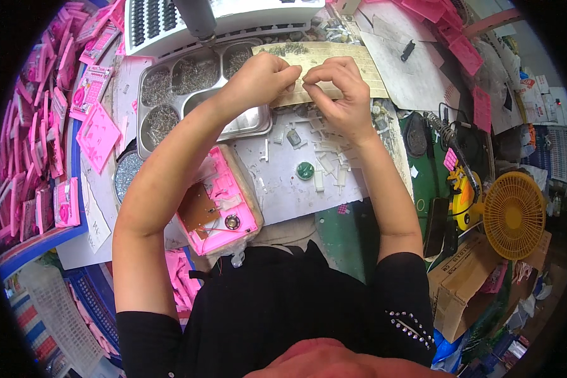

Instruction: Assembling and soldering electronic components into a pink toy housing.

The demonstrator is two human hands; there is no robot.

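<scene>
My left hand [264,77] is closed, thumb and fingertips pressed together, over the edge of a cream ridged board [353,60]. Facing it a short gap away, my right hand [343,94] makes a pinch. Whatever either one holds is too small to make out. Small metal parts [285,49] sit in a row along the board's far edge. Below my left forearm lies an open pink plastic casing [240,195] with a brown circuit board [197,211], a round speaker [232,222] and thin wires inside. White plastic pieces [340,160] are scattered under my right hand.
A metal compartment tray [252,123] of tiny metal parts stands left of my hands, beneath a grey tool shaft [196,19]. Pink casings [44,132] crowd the left side. A green round object [305,170] lies centrally. At right are a yellow fan [513,214] and cardboard box [463,283].
</scene>
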